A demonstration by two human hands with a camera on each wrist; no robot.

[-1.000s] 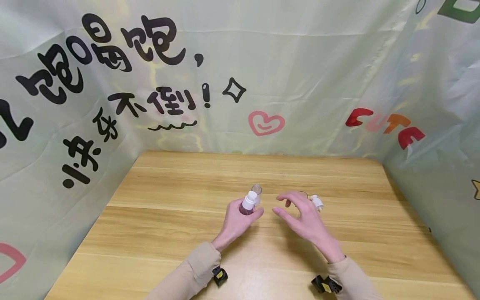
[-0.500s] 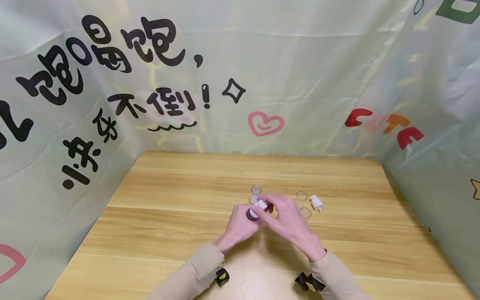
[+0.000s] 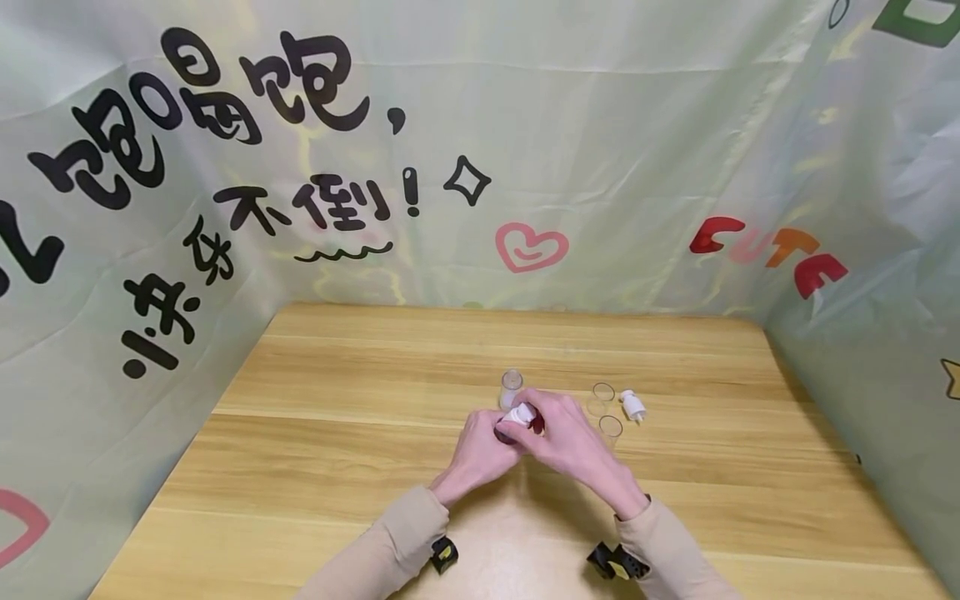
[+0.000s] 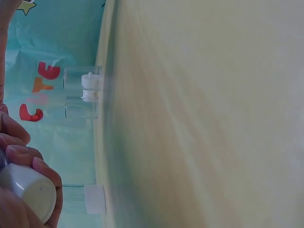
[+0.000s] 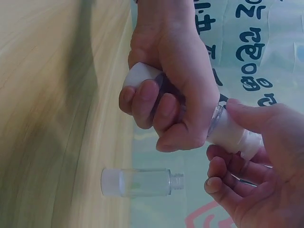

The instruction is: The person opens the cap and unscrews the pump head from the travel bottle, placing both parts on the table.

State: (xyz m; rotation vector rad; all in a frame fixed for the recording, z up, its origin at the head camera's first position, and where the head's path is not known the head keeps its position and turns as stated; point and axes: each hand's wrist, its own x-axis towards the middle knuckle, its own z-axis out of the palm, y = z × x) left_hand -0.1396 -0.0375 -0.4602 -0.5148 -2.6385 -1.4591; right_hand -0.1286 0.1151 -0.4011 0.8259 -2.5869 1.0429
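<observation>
My left hand (image 3: 483, 446) grips a small dark bottle whose white base (image 5: 141, 76) pokes out below the curled fingers in the right wrist view. At the bottle's top, the thumb and fingers of my right hand (image 3: 573, 433) pinch its white pump head (image 3: 520, 414). Most of the bottle's body is hidden inside the left hand. Just beyond the hands stands a clear bottle (image 5: 145, 183) with a white base and a bare threaded neck.
To the right of the hands, a loose white pump head (image 3: 633, 406) is on the wooden table (image 3: 360, 375). Beside it stand two clear cylindrical covers, a farther cover (image 3: 603, 392) and a nearer cover (image 3: 611, 427). Printed fabric walls (image 3: 637, 167) surround the table.
My right hand has moved left from near the clear covers onto the white pump head. The bottle has tilted to the right in my left hand. Over the last half second the hands barely shift.
</observation>
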